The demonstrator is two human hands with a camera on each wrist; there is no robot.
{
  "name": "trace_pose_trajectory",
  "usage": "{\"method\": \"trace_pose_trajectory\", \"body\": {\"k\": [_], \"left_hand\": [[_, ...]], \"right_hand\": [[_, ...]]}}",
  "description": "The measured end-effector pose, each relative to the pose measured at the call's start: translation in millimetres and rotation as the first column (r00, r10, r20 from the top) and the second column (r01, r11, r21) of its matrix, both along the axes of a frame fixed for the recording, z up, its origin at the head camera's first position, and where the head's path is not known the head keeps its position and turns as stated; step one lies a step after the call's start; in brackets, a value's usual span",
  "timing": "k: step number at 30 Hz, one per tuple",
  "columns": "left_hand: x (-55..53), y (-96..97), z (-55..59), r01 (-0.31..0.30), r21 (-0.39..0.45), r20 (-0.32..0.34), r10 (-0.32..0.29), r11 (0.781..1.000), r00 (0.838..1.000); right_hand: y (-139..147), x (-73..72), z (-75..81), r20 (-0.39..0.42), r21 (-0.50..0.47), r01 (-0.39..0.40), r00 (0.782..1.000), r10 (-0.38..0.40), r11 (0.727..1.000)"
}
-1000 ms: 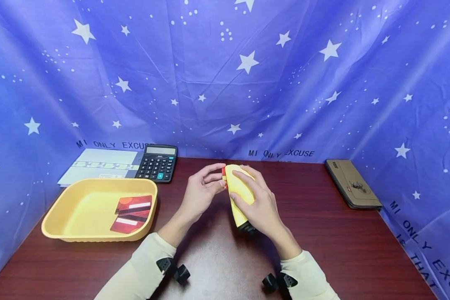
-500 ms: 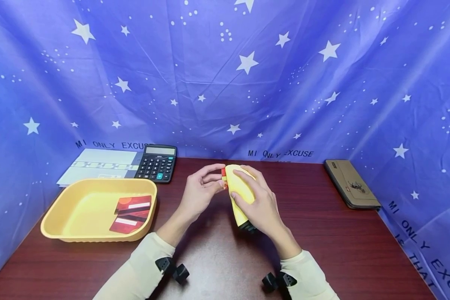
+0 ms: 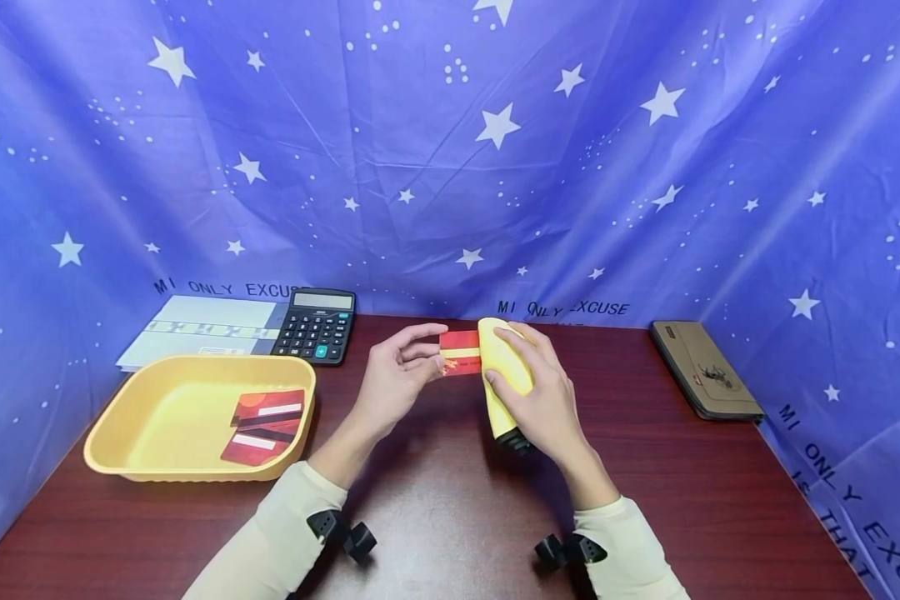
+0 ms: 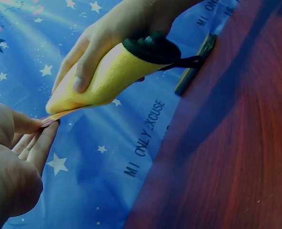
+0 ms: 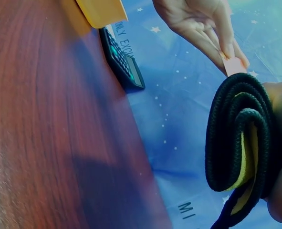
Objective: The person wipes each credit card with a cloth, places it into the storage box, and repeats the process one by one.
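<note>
My left hand pinches the left edge of a red card with a yellow stripe, thumb on the near face. The card's right end disappears at the side of a folded yellow cloth with black edging. My right hand grips that cloth from the right, its fingers spread over the yellow face. In the right wrist view the cloth's black edge shows several folded layers with yellow inside. Seen from the left wrist, the cloth slants above the table, with the card at its lower tip.
A yellow basin stands at the left, with two red cards in it. Behind it lie a white-grey box and a black calculator. A brown wallet lies at the right. Starry blue curtains surround the table.
My right hand and the cloth have shifted right, away from my left hand. Much more of the red card shows between them. My left hand has hardly moved.
</note>
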State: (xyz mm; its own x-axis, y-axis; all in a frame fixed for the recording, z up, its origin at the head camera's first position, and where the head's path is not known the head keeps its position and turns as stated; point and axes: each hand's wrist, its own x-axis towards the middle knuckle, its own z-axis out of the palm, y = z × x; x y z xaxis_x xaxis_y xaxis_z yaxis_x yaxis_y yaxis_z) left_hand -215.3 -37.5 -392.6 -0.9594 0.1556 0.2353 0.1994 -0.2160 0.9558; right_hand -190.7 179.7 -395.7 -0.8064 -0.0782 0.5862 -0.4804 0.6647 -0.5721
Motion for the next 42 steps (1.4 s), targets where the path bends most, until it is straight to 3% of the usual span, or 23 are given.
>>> {"method": "trace_pose_trajectory", "body": {"k": [9,17,20,24,29,37,42], "left_hand": [[-3.0,-7.1,1.9,-0.085,-0.051,-0.034,0.083,0.995,0.996],[-2.0,-9.1,3.8,-0.175,-0.16,-0.053,0.169,0.971,0.984],[-1.9,-9.3,4.4,-0.172,-0.153,-0.034,0.169,0.973,0.985],[-2.7,-9.5,6.3,-0.122,-0.078,-0.006,0.122,0.989,0.993],[-5.2,-12.1,5.0,-0.084,-0.036,-0.035,0.083,0.996,0.996],[-5.6,-15.9,4.6,-0.184,-0.072,-0.119,0.175,0.98,0.977],[-5.7,-16.4,6.2,-0.32,-0.154,-0.148,0.298,0.935,0.943]], "right_hand": [[10,-3.4,1.7,0.044,-0.002,0.036,0.998,-0.036,0.999],[15,-5.0,3.4,0.064,-0.004,0.055,0.996,-0.054,0.998],[17,-5.0,4.3,0.06,-0.009,0.054,0.997,-0.053,0.999],[19,-4.6,5.7,0.056,-0.019,0.054,0.997,-0.053,0.998],[20,-5.3,5.8,0.06,-0.028,0.058,0.997,-0.056,0.998],[21,-5.8,4.6,0.058,-0.034,0.059,0.997,-0.057,0.998],[22,-5.4,4.7,0.057,-0.034,0.057,0.997,-0.055,0.998]]}}
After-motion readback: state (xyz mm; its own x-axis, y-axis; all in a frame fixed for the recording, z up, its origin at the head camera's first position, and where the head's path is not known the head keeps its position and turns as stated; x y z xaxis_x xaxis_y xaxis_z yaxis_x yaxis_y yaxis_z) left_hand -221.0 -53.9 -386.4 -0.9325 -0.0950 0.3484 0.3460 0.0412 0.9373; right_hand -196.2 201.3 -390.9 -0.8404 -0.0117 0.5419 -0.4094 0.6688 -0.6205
